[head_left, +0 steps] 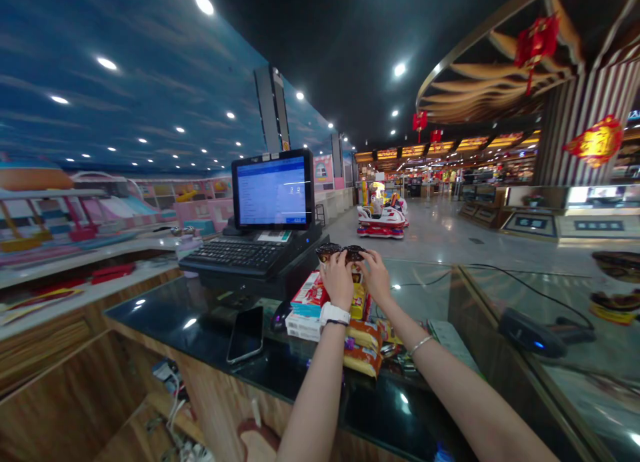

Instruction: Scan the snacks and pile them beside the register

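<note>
You seem to be handling or arranging the dark glossy packets (327, 249) at the far end of the snack pile on the black countertop (170, 310), just beyond the red-and-white boxes (309, 291). Your left hand (337, 277) and right hand (375, 277) both touch them with bent fingers, though I cannot tell whether either grips. The next move likely calls for a sure pinch that spares the yellow packet (358, 303) beneath.

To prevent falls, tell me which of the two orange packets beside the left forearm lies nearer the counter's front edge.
The front orange packet, lower in view; the rear packet is nearer the left hand.
</note>
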`<action>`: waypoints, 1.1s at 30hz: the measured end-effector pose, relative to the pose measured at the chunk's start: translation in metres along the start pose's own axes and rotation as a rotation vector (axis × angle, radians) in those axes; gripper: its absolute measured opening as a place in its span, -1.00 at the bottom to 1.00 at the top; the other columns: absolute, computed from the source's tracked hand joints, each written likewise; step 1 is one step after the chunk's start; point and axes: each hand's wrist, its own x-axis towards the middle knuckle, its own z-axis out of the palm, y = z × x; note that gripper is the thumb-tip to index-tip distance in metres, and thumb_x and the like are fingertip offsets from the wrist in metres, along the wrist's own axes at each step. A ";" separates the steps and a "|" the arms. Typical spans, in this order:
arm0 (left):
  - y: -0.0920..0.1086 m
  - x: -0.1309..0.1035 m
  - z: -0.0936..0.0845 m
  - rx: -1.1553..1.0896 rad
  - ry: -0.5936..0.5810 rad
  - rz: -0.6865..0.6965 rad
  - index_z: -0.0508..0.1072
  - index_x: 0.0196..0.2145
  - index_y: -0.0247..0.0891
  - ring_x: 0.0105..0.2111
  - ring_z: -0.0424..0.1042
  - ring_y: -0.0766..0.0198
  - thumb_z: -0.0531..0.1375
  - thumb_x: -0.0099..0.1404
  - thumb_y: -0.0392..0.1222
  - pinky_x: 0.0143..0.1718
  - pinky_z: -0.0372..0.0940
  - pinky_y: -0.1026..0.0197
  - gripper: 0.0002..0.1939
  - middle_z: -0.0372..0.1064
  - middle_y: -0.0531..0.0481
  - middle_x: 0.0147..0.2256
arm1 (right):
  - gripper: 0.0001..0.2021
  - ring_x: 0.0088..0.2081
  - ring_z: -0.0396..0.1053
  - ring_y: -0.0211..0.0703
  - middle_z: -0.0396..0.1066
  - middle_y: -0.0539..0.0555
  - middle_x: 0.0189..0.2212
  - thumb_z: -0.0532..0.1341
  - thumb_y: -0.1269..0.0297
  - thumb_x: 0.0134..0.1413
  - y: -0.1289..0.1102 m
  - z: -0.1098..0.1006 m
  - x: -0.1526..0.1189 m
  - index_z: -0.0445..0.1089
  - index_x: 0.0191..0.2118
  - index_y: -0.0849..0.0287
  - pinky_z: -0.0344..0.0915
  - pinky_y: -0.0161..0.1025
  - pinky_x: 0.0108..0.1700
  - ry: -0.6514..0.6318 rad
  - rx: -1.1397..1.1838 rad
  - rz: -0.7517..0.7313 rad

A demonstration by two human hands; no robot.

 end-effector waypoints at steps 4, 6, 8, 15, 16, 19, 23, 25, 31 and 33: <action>0.000 -0.001 -0.001 -0.034 -0.017 0.017 0.35 0.14 -0.16 0.14 0.37 0.09 0.06 0.41 -0.31 0.26 0.08 -0.13 -0.62 0.42 -0.14 0.11 | -0.71 0.01 0.43 0.01 0.39 0.19 0.07 0.16 0.22 0.25 0.002 -0.004 0.005 0.48 0.03 0.09 0.37 -0.04 0.04 -0.007 -0.042 -0.005; 0.001 -0.002 0.000 -0.021 -0.041 0.022 0.33 0.15 -0.19 0.15 0.37 0.10 0.05 0.38 -0.38 0.28 0.07 -0.13 -0.59 0.41 -0.15 0.12 | -0.72 0.00 0.43 0.02 0.40 0.20 0.06 0.17 0.22 0.25 0.002 -0.006 0.007 0.49 0.02 0.10 0.36 -0.03 0.04 -0.017 -0.061 -0.001; 0.002 -0.002 0.001 -0.003 -0.056 0.026 0.31 0.17 -0.22 0.16 0.37 0.10 0.03 0.36 -0.43 0.28 0.06 -0.13 -0.55 0.41 -0.18 0.12 | -0.72 0.00 0.43 0.03 0.40 0.21 0.06 0.18 0.23 0.24 0.001 -0.007 0.009 0.49 0.01 0.10 0.35 -0.02 0.05 -0.026 -0.081 -0.001; 0.000 -0.002 0.002 0.004 -0.052 0.066 0.34 0.17 -0.27 0.19 0.33 0.07 0.00 0.34 -0.44 0.30 0.05 -0.13 -0.53 0.33 -0.20 0.19 | -0.65 0.05 0.38 0.05 0.35 0.24 0.10 0.19 0.26 0.20 -0.001 -0.008 0.003 0.43 0.10 0.10 0.33 0.00 0.07 -0.034 -0.104 -0.048; 0.000 -0.003 0.002 0.012 -0.048 0.068 0.35 0.16 -0.27 0.19 0.32 0.06 0.01 0.34 -0.43 0.30 0.06 -0.12 -0.54 0.33 -0.20 0.20 | -0.60 0.08 0.37 0.06 0.31 0.24 0.14 0.21 0.28 0.17 -0.001 -0.009 0.001 0.40 0.14 0.10 0.33 0.00 0.08 -0.051 -0.107 -0.060; 0.000 -0.006 0.001 0.030 -0.037 0.074 0.34 0.17 -0.28 0.19 0.31 0.04 0.02 0.33 -0.41 0.30 0.06 -0.13 -0.52 0.32 -0.18 0.20 | -0.42 0.14 0.31 0.10 0.19 0.25 0.24 0.27 0.34 0.07 -0.003 -0.013 -0.006 0.28 0.24 0.07 0.32 0.01 0.12 -0.102 -0.131 -0.076; 0.001 -0.010 0.000 0.024 -0.016 0.105 0.32 0.19 -0.21 0.18 0.32 0.04 0.02 0.33 -0.40 0.30 0.05 -0.16 -0.50 0.29 -0.13 0.22 | -0.36 0.19 0.27 0.12 0.13 0.25 0.28 0.26 0.38 0.04 -0.006 -0.015 -0.010 0.22 0.28 0.06 0.28 0.03 0.15 -0.126 -0.171 -0.074; 0.002 -0.011 0.000 0.025 -0.018 0.125 0.34 0.18 -0.18 0.17 0.33 0.04 0.01 0.33 -0.39 0.31 0.03 -0.17 -0.51 0.28 -0.11 0.24 | -0.37 0.17 0.28 0.12 0.14 0.24 0.28 0.25 0.38 0.06 -0.007 -0.015 -0.010 0.22 0.28 0.04 0.27 0.05 0.15 -0.121 -0.192 -0.074; 0.003 -0.012 -0.001 0.039 -0.081 0.129 0.33 0.19 -0.20 0.22 0.28 0.08 -0.01 0.34 -0.39 0.33 -0.03 -0.18 -0.51 0.23 -0.12 0.27 | -0.40 0.14 0.32 0.13 0.15 0.27 0.29 0.24 0.37 0.10 -0.009 -0.011 -0.011 0.22 0.28 0.04 0.24 0.07 0.15 -0.116 -0.266 -0.085; 0.003 -0.012 0.000 0.034 -0.102 0.120 0.31 0.21 -0.22 0.23 0.27 0.09 -0.02 0.34 -0.40 0.34 -0.04 -0.18 -0.50 0.21 -0.13 0.28 | -0.41 0.15 0.30 0.13 0.15 0.28 0.30 0.23 0.37 0.12 -0.010 -0.011 -0.011 0.22 0.28 0.05 0.23 0.09 0.16 -0.120 -0.279 -0.088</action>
